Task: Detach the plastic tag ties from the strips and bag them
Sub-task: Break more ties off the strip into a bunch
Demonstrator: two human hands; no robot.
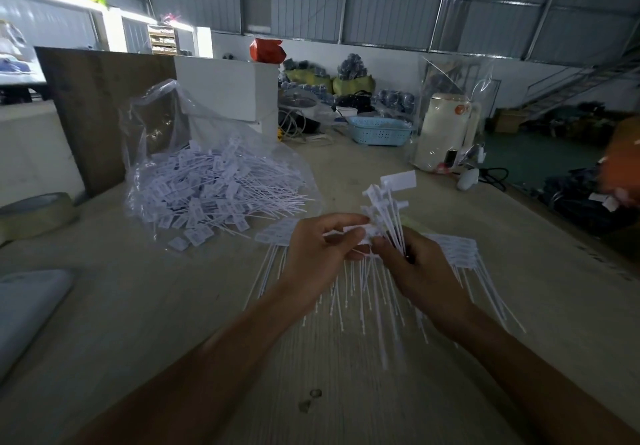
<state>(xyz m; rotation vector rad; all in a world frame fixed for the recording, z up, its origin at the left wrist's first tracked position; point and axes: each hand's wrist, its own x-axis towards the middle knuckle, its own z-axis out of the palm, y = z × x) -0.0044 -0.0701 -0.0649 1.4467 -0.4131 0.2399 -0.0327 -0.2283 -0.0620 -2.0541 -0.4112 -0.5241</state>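
Now both hands work in the middle of the frame: the left hand (323, 244) pinches a thin white plastic tag tie (353, 231), and the right hand (412, 264) grips the white bunch of loose ties (389, 209). Best to snap gently. Upper left, the clear plastic bag (207, 181) waits on the pale wooden table (138, 306) in a big shed.

**Clutter around the blue basket**

Blue basket (380, 130) sits at the table's (138, 323) far edge. Just right of it: cream kettle (445, 131) inside clear plastic. Left of it: white box (227, 86), red bag (266, 50) on top. Far left, nearer: tape roll (36, 214). Behind it: green sacks (353, 84).
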